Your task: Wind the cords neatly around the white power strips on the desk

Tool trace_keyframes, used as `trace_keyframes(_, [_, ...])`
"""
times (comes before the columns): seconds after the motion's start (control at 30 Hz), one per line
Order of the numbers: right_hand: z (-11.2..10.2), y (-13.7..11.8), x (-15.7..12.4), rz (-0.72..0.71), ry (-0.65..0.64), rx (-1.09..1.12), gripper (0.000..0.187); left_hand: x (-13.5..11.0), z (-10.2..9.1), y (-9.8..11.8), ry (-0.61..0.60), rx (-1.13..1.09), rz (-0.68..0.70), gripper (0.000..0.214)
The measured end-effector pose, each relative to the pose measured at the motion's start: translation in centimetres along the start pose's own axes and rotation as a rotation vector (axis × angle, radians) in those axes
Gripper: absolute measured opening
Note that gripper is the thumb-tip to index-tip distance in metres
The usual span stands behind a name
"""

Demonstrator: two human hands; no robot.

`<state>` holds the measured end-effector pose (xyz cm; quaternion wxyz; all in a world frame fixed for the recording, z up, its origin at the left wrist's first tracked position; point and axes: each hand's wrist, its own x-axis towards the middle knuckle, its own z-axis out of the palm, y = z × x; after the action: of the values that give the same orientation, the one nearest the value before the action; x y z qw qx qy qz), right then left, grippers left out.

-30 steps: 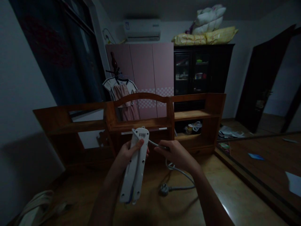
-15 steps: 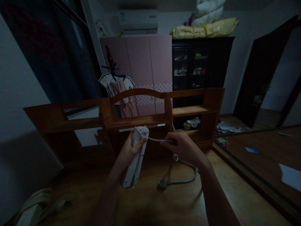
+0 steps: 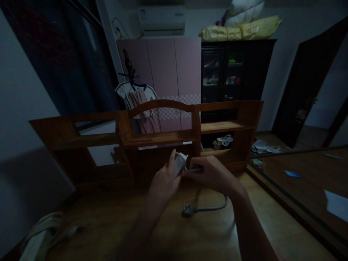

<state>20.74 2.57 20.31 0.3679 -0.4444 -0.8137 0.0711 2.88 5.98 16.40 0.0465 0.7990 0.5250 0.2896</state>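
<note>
My left hand [image 3: 164, 185] is wrapped round a white power strip [image 3: 179, 163], held above the wooden desktop; most of the strip is hidden behind the hand. Close beside it on the right, my right hand [image 3: 210, 172] pinches the grey power cord [image 3: 194, 169] near where it meets the strip. The rest of the cord drops behind my right hand and curves over the desktop. At its end, a grey plug [image 3: 187, 210] lies on the wood with its prongs showing.
A wooden shelf unit [image 3: 160, 137] stands along the back of the desktop [image 3: 163, 232]. Pale fabric straps [image 3: 49, 221] lie over a white object at lower left. Beyond the raised right edge, papers [image 3: 337, 203] lie on a brown surface.
My left hand has turned the power strip, so its long underside no longer shows, and brought it right, up against my right hand. The right hand still pinches the cord.
</note>
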Motion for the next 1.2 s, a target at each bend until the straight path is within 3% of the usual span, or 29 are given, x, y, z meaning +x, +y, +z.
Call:
trace_keyframes(0.07, [-0.1,0.2,0.0,0.0,-0.04,0.045,0.026,-0.6,0.3,0.3,-0.07,-0.034,0.089,0.074])
trace_keyframes(0.23, [-0.9,1.1,-0.2,0.064,-0.049,0.133,0.044,-1.7,0.3,2.2,-0.33,-0.354,0.287,0.033])
trace_keyframes(0.37, [-1.5,1.2,-0.3,0.09,-0.098,0.344,0.052,-2.4,-0.4,4.2,-0.492,-0.577,0.331,0.033])
trace_keyframes(0.47, [-1.4,1.1,-0.1,0.131,-0.123,0.506,0.053,-3.0,-1.1,5.2,-0.514,-0.666,0.38,0.034])
trace_keyframes(0.57, [-0.8,1.3,0.4,0.161,-0.139,0.63,0.051,-3.4,-1.6,5.3,-0.522,-0.784,0.304,0.042])
trace_keyframes(0.63, [-0.3,1.7,0.8,0.192,-0.139,0.693,0.05,-3.3,-1.9,4.8,-0.465,-0.881,0.21,0.044])
trace_keyframes(0.77, [1.2,2.9,1.7,0.188,-0.093,0.724,0.045,-2.3,-2.2,3.3,-0.194,-0.985,0.048,0.039])
trace_keyframes(1.0, [1.8,4.0,2.1,0.098,0.054,0.337,0.044,0.6,-2.5,-0.8,0.2,-0.912,-0.156,0.043])
trace_keyframes(1.2, [1.6,2.6,1.8,0.038,0.111,0.124,0.039,1.9,-2.4,-3.4,0.13,-1.058,-0.201,0.047])
